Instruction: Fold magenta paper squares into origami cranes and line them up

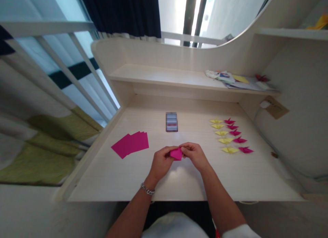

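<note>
A small folded piece of pink paper point(176, 154) is held up between my two hands, above the front middle of the desk. My left hand point(162, 160) pinches its left side between thumb and fingers. On the other side, my right hand point(194, 154) grips the paper's upper right edge with closed fingertips. Flat pink paper sheets point(134, 144) lie overlapping to the left of my hands. To the right stand two columns of folded paper cranes, yellow cranes point(226, 141) beside pink cranes point(240, 140).
A phone point(171, 122) with a blurred screen lies on the desk point(102, 180) beyond my hands. Papers point(238, 80) are piled on the back shelf point(159, 75). A grey cable point(266, 137) runs along the right wall, and a white railing point(64, 67) stands at the left.
</note>
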`<action>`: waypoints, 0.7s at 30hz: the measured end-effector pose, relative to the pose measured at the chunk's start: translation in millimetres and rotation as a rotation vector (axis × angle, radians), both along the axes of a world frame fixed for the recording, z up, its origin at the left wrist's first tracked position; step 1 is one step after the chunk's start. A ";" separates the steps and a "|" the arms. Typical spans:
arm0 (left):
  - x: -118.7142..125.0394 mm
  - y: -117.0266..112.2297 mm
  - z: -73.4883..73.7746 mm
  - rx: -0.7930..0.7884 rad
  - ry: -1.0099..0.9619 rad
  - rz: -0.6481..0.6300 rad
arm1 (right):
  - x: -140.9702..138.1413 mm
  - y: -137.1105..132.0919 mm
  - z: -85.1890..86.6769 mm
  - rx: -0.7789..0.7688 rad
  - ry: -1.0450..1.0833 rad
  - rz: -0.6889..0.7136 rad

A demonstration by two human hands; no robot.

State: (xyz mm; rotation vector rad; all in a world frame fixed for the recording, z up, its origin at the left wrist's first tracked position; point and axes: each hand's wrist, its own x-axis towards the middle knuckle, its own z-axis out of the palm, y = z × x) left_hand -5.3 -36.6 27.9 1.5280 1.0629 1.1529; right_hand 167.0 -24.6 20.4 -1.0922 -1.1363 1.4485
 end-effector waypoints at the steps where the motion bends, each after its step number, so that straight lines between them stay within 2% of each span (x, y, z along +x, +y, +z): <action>1: 0.2 0.1 -0.2 -0.009 -0.015 -0.005 | -0.5 -0.1 -1.2 -0.013 0.012 -0.010; 5: -0.5 1.0 3.4 0.027 -0.023 -0.011 | -2.6 -0.5 -4.5 -0.042 0.028 -0.011; 11: -1.2 0.9 8.1 0.146 0.085 0.013 | -6.4 -1.6 -4.6 -0.053 0.034 0.019; 15: 2.8 -1.4 1.4 0.105 0.117 0.111 | -10.0 -3.1 -4.9 -0.089 0.064 0.024; 21: 12.5 -3.4 -5.6 0.009 0.019 0.219 | -15.6 -4.0 -3.3 -0.160 0.088 -0.032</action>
